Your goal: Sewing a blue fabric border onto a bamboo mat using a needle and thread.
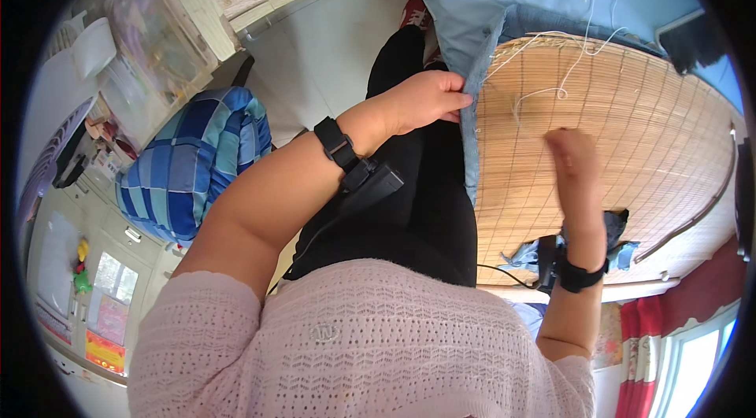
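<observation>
Left fingers [455, 100]: yours are pinched on the edge of a pale-blue cloth with dark script lettering [457, 16]; your left hand [429, 99] reaches across from the left.
Right hand [575, 154]: yours hangs over the mat, bent and blurred; you cannot tell here whether those fingers grip anything.
Blue cloth: it spreads across the upper right, and its edge runs down the mat's left side, past your left fingers.
Thread: a thin, loose white thread [561, 92] trails in curves between your two hands.
Mat: a tan mat of narrow bamboo slats [646, 127] lies under the thread and your right hand.
Wrists: you wear a black strap on the left [334, 142] and a black strap on the right [581, 276].
Legs: your black trousers [441, 197] stretch forward, left of the mat.
Left side: a blue checked fabric bundle [185, 166] sits beside your left forearm.
Lower right: a red curtain [642, 343] hangs beside a bright window.
</observation>
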